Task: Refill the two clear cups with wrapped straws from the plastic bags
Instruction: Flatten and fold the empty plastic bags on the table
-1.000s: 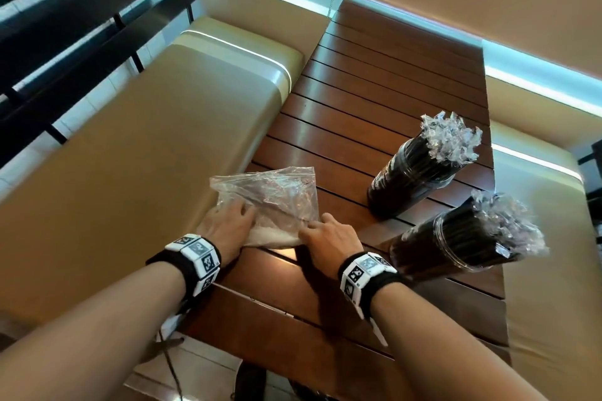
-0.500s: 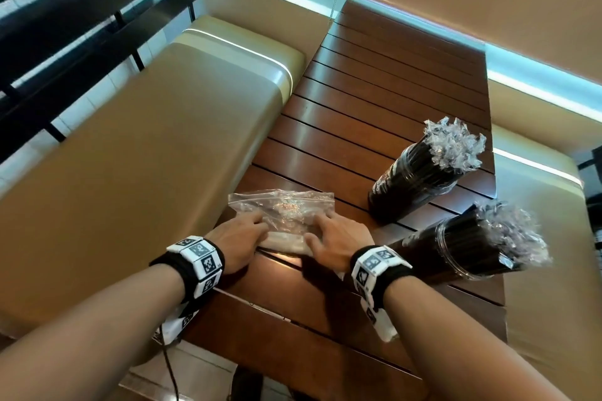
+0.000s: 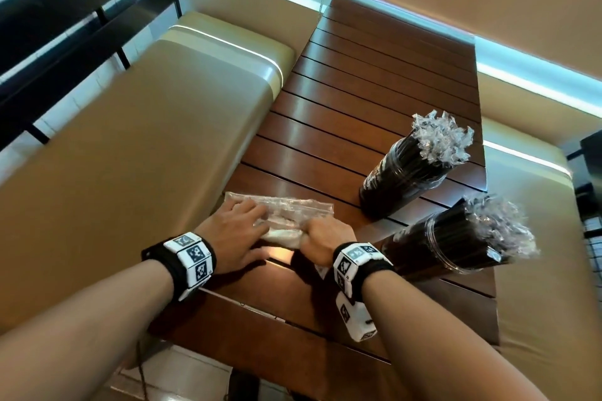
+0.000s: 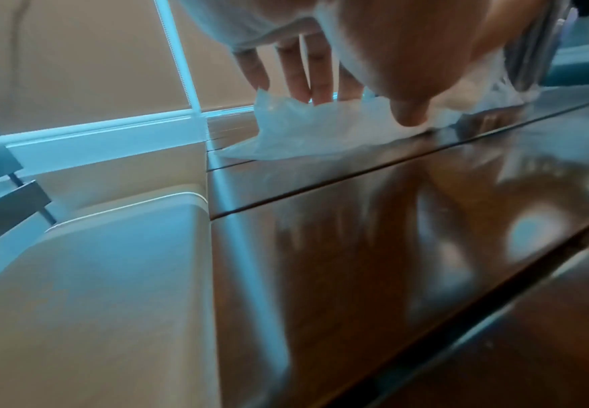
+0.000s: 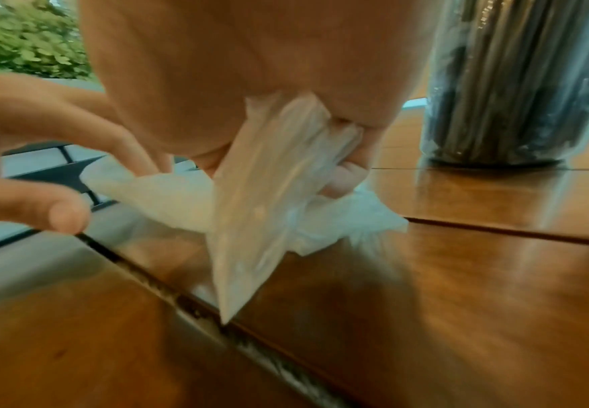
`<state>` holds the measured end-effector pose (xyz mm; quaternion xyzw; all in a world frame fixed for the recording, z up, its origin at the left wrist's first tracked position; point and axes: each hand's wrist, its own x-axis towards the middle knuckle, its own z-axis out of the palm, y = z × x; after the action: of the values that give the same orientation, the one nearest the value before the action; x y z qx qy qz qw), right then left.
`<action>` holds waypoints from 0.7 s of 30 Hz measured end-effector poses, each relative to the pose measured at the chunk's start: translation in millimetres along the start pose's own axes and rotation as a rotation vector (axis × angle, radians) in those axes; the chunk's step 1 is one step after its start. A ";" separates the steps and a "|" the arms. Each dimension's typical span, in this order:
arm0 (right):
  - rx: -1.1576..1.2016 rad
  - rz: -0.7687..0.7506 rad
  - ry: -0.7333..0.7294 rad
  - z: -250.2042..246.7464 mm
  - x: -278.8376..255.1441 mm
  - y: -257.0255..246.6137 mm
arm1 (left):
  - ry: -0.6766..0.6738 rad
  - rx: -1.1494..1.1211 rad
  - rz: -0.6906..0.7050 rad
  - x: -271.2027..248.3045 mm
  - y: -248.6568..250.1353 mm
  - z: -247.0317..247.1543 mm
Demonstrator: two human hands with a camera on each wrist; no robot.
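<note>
Lying crumpled and flat on the slatted wooden table [image 3: 374, 101], the empty plastic bag [image 3: 293, 208] sits at the near end, under and between both hands. On its left part rests the left hand [image 3: 233, 233], palm down, its fingers straight and spread over the film; the left wrist view shows those fingers [image 4: 299, 74] reaching down onto the bag's raised edge [image 4: 303, 132], pressing rather than clutching. Just to the right, the right hand [image 3: 325, 237] is curled into a loose fist on the bag's near right part. In the right wrist view a gathered fold of the plastic [image 5: 268, 193] runs up into that fist, pinched between thumb and curled fingers [image 5: 341, 176], while the rest of the film trails onto the wood. The two hands are close together, with only a narrow strip of bag showing between them.

Farther right stand two clear cups packed with dark wrapped straws: the far cup [image 3: 404, 179] beyond and right of the bag, near it but apart, and the near cup [image 3: 456, 244] just beside the right wrist. Clear wrapper ends [image 3: 439, 136] bristle from their tops.
</note>
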<state>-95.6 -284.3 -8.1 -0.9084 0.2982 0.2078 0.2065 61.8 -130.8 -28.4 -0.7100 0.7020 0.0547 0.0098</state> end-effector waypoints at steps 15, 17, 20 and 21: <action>-0.273 -0.256 0.316 22.2 -5.2 2.6 | -0.260 -0.193 -0.432 22.4 5.4 -4.2; -0.200 -0.210 0.307 17.4 1.0 -0.2 | -0.127 -0.183 -0.424 17.9 5.3 -1.9; -0.124 -0.112 0.137 5.7 10.6 -3.3 | 0.005 0.058 -0.220 11.5 4.1 -0.1; -0.107 -0.065 0.066 2.1 12.7 -3.6 | 0.028 0.097 -0.148 8.7 4.1 -0.8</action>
<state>-84.6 -286.4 -15.4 -0.9337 0.2637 0.1866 0.1542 57.8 -139.6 -28.2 -0.7592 0.6496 0.0097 0.0386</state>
